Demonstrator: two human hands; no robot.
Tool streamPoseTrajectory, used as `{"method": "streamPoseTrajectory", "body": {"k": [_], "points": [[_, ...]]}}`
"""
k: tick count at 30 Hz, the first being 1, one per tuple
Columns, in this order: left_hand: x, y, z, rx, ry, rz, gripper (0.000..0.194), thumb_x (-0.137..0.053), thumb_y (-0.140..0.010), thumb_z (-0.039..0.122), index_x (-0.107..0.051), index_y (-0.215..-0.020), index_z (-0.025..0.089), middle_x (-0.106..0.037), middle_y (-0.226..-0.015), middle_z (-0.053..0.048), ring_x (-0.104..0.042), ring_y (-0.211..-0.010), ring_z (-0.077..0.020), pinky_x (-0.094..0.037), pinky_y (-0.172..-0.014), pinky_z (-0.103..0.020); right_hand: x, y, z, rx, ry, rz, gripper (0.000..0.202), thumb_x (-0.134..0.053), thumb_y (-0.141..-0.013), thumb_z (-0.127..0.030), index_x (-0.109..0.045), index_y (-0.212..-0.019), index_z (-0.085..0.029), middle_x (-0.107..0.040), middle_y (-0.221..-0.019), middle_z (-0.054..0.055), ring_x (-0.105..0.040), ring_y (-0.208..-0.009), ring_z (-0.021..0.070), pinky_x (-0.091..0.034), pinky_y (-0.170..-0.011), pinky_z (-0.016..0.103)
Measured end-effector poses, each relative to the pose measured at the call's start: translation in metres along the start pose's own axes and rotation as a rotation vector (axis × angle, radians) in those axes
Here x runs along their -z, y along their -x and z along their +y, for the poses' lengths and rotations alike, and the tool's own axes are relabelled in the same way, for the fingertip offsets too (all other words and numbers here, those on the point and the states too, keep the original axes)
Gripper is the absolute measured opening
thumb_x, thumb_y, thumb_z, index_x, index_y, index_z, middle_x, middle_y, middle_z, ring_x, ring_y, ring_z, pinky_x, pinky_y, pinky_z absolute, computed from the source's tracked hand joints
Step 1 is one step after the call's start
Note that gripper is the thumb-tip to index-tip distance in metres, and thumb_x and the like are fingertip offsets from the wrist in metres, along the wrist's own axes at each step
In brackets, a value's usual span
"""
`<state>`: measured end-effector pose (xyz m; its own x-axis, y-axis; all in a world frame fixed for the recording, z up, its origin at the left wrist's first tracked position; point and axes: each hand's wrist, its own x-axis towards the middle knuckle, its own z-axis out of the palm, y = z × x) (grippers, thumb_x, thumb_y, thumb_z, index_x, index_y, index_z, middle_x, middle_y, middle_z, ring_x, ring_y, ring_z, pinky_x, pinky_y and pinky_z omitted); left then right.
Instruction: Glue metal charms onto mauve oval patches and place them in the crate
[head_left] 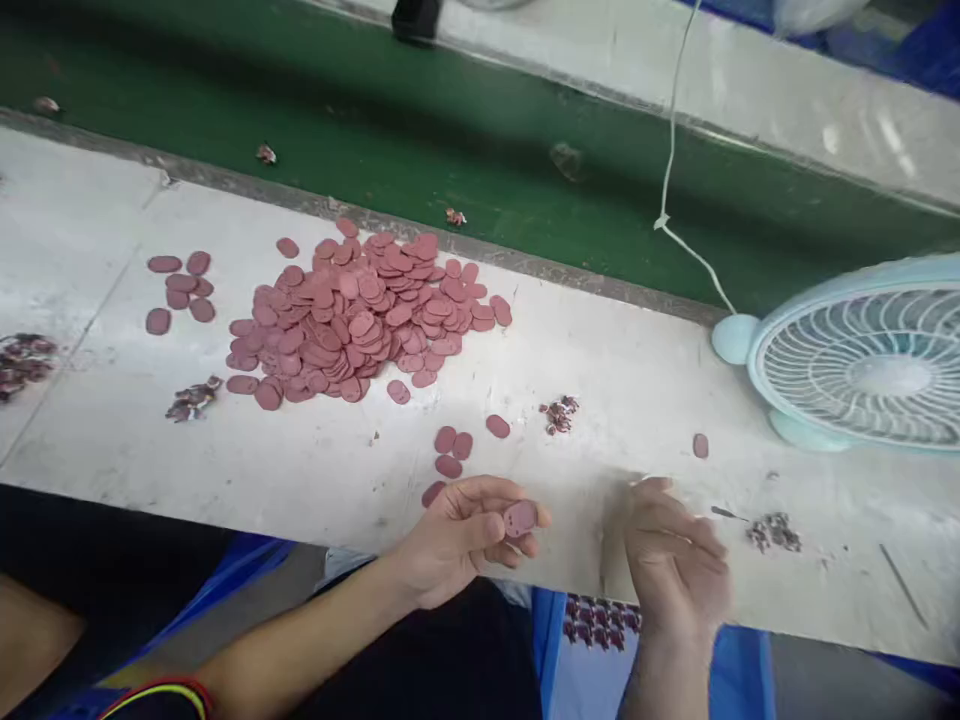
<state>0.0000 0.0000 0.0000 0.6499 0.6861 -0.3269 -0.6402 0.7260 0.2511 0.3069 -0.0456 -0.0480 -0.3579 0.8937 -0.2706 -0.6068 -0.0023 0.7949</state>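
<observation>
My left hand (pixel 469 535) pinches a dusky pink oval piece (pixel 520 518) between thumb and fingers, above the table's near edge. Small dark marks or holes show on its face. To the right, my right hand (pixel 675 555) is over the near edge, apart from the left one. Its fingers are bent and smeared by motion, so whether anything is between them is unclear. A few loose pink ovals (pixel 448 467) lie just beyond my left hand. Close to the right hand are a short dark sliver (pixel 727 513) and a heap of small dark bits (pixel 774 532).
A large pile of pink ovals (pixel 360 320) covers the left-centre of the white table (pixel 615 350). A pale blue fan (pixel 889 375) stands at right, its cord crossing the green strip (pixel 525 170). A thin rod (pixel 904 585) lies right. Below sits a tray of dark pieces (pixel 600 622).
</observation>
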Motion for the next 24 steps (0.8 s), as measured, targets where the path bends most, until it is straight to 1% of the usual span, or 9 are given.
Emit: {"method": "streamPoseTrajectory", "body": {"k": [3, 6, 8, 10, 12, 14, 17, 19, 24], "points": [[0.0, 0.001, 0.005, -0.027, -0.011, 0.065, 0.024, -0.085, -0.078, 0.026, -0.08, -0.102, 0.023, -0.082, -0.105, -0.007, -0.078, -0.081, -0.0134, -0.059, -0.067, -0.014, -0.001, -0.005, 0.008, -0.097, -0.046, -0.084, 0.047, -0.045, -0.08, 0.021, -0.054, -0.1, -0.02, -0.045, -0.062, -0.013, -0.047, -0.035, 0.0008, -0.035, -0.022, 0.002], [0.002, 0.004, 0.014, -0.059, -0.014, 0.12, 0.026, -0.085, -0.077, 0.023, -0.08, -0.102, 0.022, -0.082, -0.106, -0.008, -0.077, -0.082, -0.0137, -0.058, -0.068, -0.014, 0.003, -0.005, 0.049, -0.042, 0.163, -0.231, 0.041, -0.071, -0.078, 0.004, -0.055, -0.105, -0.021, -0.045, -0.062, -0.013, -0.046, -0.036, 0.0019, -0.036, -0.024, 0.006], [0.004, 0.006, 0.022, -0.077, -0.012, 0.14, 0.028, -0.086, -0.076, 0.02, -0.08, -0.103, 0.022, -0.081, -0.108, -0.01, -0.077, -0.084, -0.014, -0.057, -0.07, -0.015, 0.005, -0.01, 0.091, 0.161, 0.568, -0.251, 0.039, -0.082, -0.077, -0.017, -0.056, -0.107, -0.021, -0.047, -0.065, -0.011, -0.044, -0.037, 0.0019, -0.035, -0.028, 0.01], [0.007, 0.009, 0.031, -0.1, -0.009, 0.155, 0.029, -0.085, -0.076, 0.018, -0.08, -0.104, 0.021, -0.081, -0.11, -0.011, -0.077, -0.085, -0.0143, -0.057, -0.071, -0.015, 0.003, -0.03, 0.132, 0.407, 1.202, -0.086, 0.021, -0.073, -0.089, -0.033, -0.06, -0.099, -0.021, -0.048, -0.066, -0.008, -0.042, -0.039, 0.0029, -0.034, -0.032, 0.014], [0.01, 0.011, 0.04, -0.12, -0.008, 0.174, 0.028, -0.084, -0.077, 0.016, -0.08, -0.104, 0.02, -0.08, -0.111, -0.012, -0.077, -0.085, -0.0142, -0.057, -0.073, -0.016, -0.005, -0.072, 0.165, 0.598, 1.973, 0.052, 0.017, -0.061, -0.097, -0.036, -0.064, -0.088, -0.021, -0.049, -0.06, -0.006, -0.045, -0.043, 0.007, -0.039, -0.039, 0.019], [0.01, 0.014, 0.048, -0.134, -0.005, 0.196, 0.027, -0.083, -0.078, 0.016, -0.08, -0.105, 0.019, -0.08, -0.112, -0.013, -0.077, -0.085, -0.014, -0.058, -0.075, -0.018, -0.018, -0.136, 0.185, 0.768, 2.745, 0.054, 0.029, -0.052, -0.1, -0.042, -0.066, -0.084, -0.021, -0.057, -0.059, -0.003, -0.056, -0.052, 0.0135, -0.05, -0.056, 0.027], [0.006, 0.02, 0.057, -0.153, -0.006, 0.208, 0.026, -0.083, -0.078, 0.017, -0.08, -0.104, 0.018, -0.08, -0.112, -0.013, -0.076, -0.084, -0.0142, -0.059, -0.076, -0.019, -0.037, -0.248, 0.199, 0.878, 2.98, -0.005, 0.028, -0.053, -0.099, -0.04, -0.07, -0.094, -0.019, -0.073, -0.095, 0.008, -0.068, -0.09, 0.0226, -0.054, -0.081, 0.035], [0.004, 0.026, 0.06, -0.169, -0.002, 0.209, 0.027, -0.083, -0.079, 0.018, -0.079, -0.105, 0.018, -0.079, -0.112, -0.013, -0.076, -0.082, -0.0137, -0.059, -0.075, -0.02, -0.045, -0.31, 0.203, 0.927, 3.091, 0.01, 0.022, -0.058, -0.099, -0.034, -0.069, -0.107, -0.017, -0.069, -0.118, 0.011, -0.063, -0.113, 0.0257, -0.05, -0.097, 0.043], [0.005, 0.036, 0.059, -0.216, 0.041, 0.246, 0.028, -0.081, -0.081, 0.021, -0.078, -0.109, 0.018, -0.078, -0.115, -0.015, -0.075, -0.081, -0.0121, -0.058, -0.072, -0.017, -0.047, -0.381, 0.211, 0.987, 3.227, 0.169, 0.032, -0.065, -0.096, -0.035, -0.063, -0.124, -0.018, -0.061, -0.133, 0.01, -0.06, -0.119, 0.0269, -0.05, -0.101, 0.051]]}}
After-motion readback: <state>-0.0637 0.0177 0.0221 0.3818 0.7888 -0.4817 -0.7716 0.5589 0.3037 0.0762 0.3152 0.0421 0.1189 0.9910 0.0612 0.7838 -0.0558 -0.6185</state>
